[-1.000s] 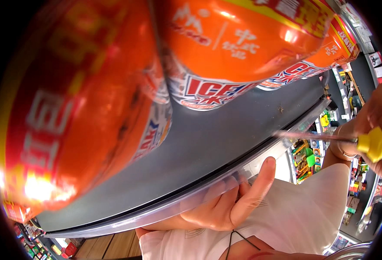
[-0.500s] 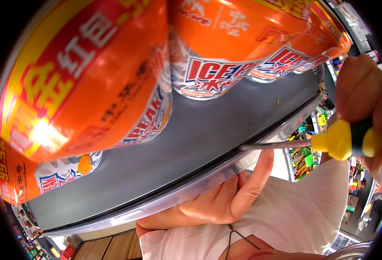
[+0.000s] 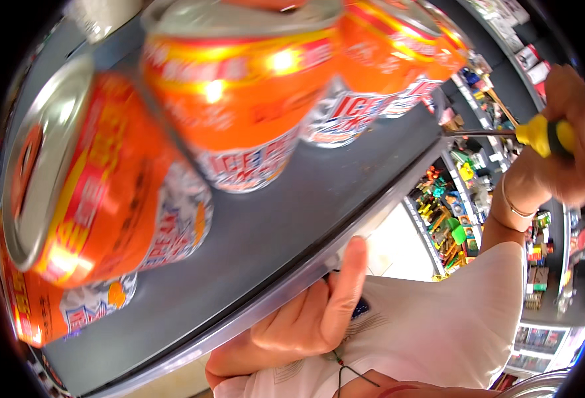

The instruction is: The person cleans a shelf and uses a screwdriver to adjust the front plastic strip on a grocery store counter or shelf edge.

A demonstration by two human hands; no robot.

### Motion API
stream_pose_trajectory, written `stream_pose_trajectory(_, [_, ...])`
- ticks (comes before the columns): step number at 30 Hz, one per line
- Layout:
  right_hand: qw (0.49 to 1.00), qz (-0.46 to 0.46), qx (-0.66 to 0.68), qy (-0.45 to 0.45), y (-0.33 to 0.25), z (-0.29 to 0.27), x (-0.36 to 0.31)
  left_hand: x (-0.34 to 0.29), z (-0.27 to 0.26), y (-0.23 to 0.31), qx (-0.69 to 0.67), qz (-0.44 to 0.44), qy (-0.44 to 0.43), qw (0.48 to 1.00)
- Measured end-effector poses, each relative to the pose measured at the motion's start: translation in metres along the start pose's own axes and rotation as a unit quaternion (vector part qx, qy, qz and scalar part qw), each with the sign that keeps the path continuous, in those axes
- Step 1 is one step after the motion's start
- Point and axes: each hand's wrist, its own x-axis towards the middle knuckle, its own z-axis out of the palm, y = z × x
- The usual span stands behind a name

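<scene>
A grey shelf [image 3: 259,232] with a clear plastic strip [image 3: 246,325] along its front edge crosses the view. Below that edge is my left hand [image 3: 305,312], one finger stretched up against the strip and the others curled. What the curled fingers hold, if anything, is hidden. My right hand [image 3: 574,146], at the far right, grips a screwdriver [image 3: 537,136] by its yellow and black handle. The thin metal shaft points left, its tip at the shelf's right front corner. Orange drink cans [image 3: 252,119] stand along the shelf, some blurred.
A white container [image 3: 103,16] stands behind the cans at the upper left. Beyond the shelf's right end are racks of small colourful goods [image 3: 455,225]. Pale floor [image 3: 398,242] shows between shelf and racks. My white shirt [image 3: 431,318] is close below the shelf.
The view has shifted, and the can tops now show. The screwdriver tip has moved right along the shelf edge, away from my left finger, to the corner. My left hand remains at the strip.
</scene>
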Motion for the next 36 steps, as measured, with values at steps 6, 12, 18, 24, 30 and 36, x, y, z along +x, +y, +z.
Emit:
stream_pose_trajectory(6, [0.998, -0.043, -0.034, -0.004, 0.020, -0.016, 0.003, 0.000, 0.006, 0.007, 0.002, -0.014, 0.031, 0.999])
stream_pose_trajectory(12, [0.997, 0.006, -0.072, 0.033, 0.023, -0.003, -0.028, -0.011, 0.002, 0.010, -0.003, -0.038, 0.017, 0.999])
stream_pose_trajectory(18, [0.993, 0.067, -0.037, 0.087, 0.037, -0.009, -0.039, -0.014, -0.003, 0.010, -0.022, -0.032, -0.005, 0.999])
stream_pose_trajectory(24, [0.985, 0.157, -0.029, 0.071, 0.043, -0.015, -0.053, -0.010, -0.007, 0.011, -0.056, -0.030, -0.007, 0.998])
stream_pose_trajectory(30, [0.968, 0.116, 0.030, 0.220, 0.044, -0.048, -0.057, -0.014, -0.008, 0.014, -0.036, -0.045, -0.027, 0.998])
stream_pose_trajectory(36, [0.970, 0.120, -0.036, 0.210, 0.034, -0.015, -0.073, -0.012, 0.002, 0.017, -0.038, -0.040, -0.026, 0.998])
